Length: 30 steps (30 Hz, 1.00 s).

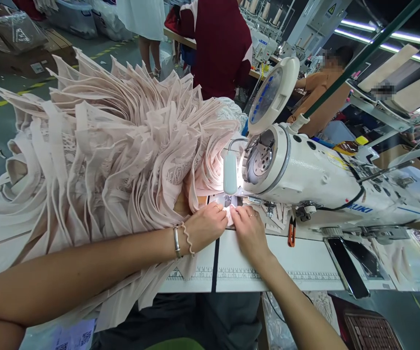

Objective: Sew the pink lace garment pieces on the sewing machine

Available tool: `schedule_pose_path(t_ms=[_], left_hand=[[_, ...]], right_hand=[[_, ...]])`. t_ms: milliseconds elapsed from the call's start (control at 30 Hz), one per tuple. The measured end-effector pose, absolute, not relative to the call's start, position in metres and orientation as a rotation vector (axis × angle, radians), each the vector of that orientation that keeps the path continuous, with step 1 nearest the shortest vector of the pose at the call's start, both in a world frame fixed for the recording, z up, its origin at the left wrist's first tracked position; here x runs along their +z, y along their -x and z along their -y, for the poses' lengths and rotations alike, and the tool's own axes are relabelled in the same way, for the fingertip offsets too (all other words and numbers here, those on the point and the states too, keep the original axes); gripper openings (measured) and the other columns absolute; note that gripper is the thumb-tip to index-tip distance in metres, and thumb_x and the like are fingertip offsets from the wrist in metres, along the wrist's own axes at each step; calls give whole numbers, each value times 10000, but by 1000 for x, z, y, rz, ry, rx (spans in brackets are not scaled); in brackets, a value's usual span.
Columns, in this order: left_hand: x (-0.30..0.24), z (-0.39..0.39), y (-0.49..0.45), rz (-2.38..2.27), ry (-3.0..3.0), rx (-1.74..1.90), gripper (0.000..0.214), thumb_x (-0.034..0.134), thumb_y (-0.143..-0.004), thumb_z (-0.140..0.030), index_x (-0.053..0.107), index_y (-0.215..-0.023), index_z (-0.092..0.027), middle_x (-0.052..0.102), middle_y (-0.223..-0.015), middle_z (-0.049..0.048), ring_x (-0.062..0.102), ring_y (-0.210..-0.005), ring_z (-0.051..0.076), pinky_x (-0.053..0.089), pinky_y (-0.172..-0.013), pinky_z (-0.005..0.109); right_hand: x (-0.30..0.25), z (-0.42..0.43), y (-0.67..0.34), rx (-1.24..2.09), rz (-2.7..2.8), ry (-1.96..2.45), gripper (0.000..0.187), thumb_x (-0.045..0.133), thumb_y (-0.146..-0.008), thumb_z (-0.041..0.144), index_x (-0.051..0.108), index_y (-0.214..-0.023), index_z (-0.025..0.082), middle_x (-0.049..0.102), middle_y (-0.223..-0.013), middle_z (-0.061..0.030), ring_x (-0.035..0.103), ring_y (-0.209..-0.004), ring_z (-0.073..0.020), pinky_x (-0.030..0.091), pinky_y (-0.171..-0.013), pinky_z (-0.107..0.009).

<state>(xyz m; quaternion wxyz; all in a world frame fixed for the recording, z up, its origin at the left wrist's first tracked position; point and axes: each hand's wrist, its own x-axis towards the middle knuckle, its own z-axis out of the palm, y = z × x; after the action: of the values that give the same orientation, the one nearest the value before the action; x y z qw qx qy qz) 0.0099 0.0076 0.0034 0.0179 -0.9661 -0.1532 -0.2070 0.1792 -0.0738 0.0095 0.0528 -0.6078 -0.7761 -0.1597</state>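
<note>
On the left there's a big heap of pale cloth (pixel 122 146), then the left hand (pixel 212 221), fingers pinched on a small piece (pixel 227 214) between both hands, right hand (pixel 248 228) pinching its other edge. I'd guide it flat, no tugging. Worktop (pixel 232 253)'s got ruler numbers; blue sewing machine (pixel 305 165) lettering looks like JUKI.

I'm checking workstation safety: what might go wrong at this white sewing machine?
The bare left hand and right hand touch a small pale fabric piece close to the stitching end of the white sewing machine, so fingertips might get caught. The black rectangular phone at the edge of the white table might fall.
</note>
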Motion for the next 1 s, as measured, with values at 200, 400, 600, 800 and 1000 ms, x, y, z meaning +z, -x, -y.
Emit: schedule_pose_path(t_ms=[200,400,600,800,1000], left_hand=[[-8,-5,-18,390,2948,-699,290,362,-1005,-54,634,-1106,-58,684,-1120,133,595,-1106,228,413,-1044,405],[-2,-6,-17,403,2976,-590,342,309,-1022,-65,602,-1194,-30,663,-1174,160,605,-1091,243,450,-979,396],[9,-5,-17,406,2982,-504,350,286,-1016,-49,597,-1174,-22,662,-1030,151,601,-915,237,481,-821,392],[3,-8,-18,392,3029,-495,360,269,-1007,-43,571,-1203,-19,643,-1082,173,586,-970,258,483,-759,390],[-4,-11,-20,393,3013,-522,343,301,-1006,-53,563,-1225,-18,652,-1138,169,593,-1000,246,478,-841,385]], right_hand=[[6,68,-185,-489,2364,1824,451,344,-970,48,621,-1313,145,682,-1276,-125,571,-1152,-239,354,-1065,-432],[2,63,-188,-379,2288,2009,563,305,-916,4,594,-1371,165,669,-1320,-111,613,-1075,-243,420,-996,-438],[1,63,-187,-329,2240,2055,585,328,-904,10,584,-1393,201,670,-1321,-94,630,-1036,-238,434,-971,-423],[2,62,-187,-314,2215,2120,599,329,-899,28,571,-1407,231,691,-1269,-99,621,-1012,-249,425,-989,-463],[4,60,-187,-311,2214,2183,590,314,-900,33,596,-1379,230,721,-1176,-93,613,-991,-251,419,-984,-458]])
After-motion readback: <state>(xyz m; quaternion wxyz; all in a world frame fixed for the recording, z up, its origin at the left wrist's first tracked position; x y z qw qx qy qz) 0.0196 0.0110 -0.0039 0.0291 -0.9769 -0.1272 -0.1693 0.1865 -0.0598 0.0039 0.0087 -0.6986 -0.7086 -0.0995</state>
